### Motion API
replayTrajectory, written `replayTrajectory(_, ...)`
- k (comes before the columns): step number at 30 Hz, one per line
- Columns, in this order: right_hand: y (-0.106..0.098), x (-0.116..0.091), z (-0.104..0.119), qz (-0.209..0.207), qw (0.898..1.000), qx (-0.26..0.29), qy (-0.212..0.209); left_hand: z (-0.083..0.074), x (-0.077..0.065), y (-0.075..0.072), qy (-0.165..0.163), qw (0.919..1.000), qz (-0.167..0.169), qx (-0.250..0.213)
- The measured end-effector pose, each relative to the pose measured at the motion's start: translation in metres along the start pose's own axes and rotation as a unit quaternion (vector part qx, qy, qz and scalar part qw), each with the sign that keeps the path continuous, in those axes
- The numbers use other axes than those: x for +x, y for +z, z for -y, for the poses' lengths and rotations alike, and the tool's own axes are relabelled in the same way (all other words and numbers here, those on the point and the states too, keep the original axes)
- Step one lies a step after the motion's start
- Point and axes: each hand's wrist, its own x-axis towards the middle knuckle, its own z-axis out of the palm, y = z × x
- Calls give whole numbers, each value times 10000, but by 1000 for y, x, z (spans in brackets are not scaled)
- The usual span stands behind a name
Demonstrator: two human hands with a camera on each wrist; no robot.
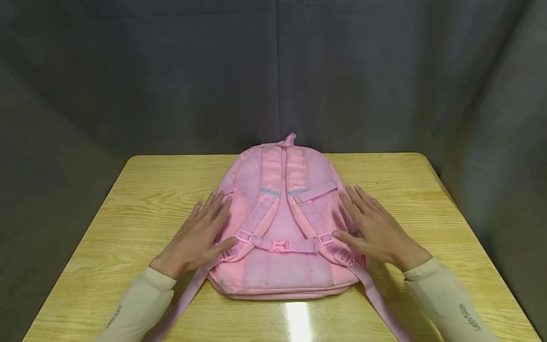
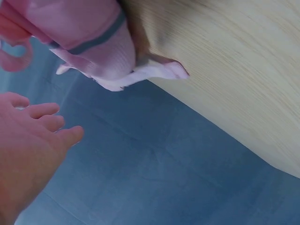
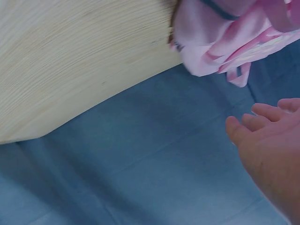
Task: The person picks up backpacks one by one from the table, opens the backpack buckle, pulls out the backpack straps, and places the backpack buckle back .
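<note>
A pink backpack (image 1: 282, 218) lies on the table with its shoulder straps facing up and its top loop toward the back. A pink buckle (image 1: 280, 246) joins the chest strap across its lower half. My left hand (image 1: 196, 237) is at the bag's left side, fingers straight and spread. On the opposite side, my right hand (image 1: 376, 228) is spread the same way. Whether either hand touches the bag cannot be told. Both wrist views show the left hand (image 2: 33, 140) and right hand (image 3: 272, 140) with nothing in them, near the backpack (image 3: 211, 33).
The wooden table (image 1: 141, 209) has rounded back corners. A dark grey curtain (image 1: 171, 76) hangs behind it and along both sides. Two loose pink strap ends, a left strap (image 1: 183, 304) and a right strap (image 1: 380, 306), trail toward the front edge.
</note>
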Motion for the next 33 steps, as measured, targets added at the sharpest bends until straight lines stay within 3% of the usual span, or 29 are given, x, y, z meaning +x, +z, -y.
replayTrajectory(14,21,14,31,-170,9983,50,-554,-22,4,9,397,9992,13,-37)
replayTrajectory(23,30,24,51,101,9968,299,-730,-33,11,14,509,9985,155,-88)
replayTrajectory(33,42,28,68,148,9941,251,-1042,-46,19,23,974,9945,320,203)
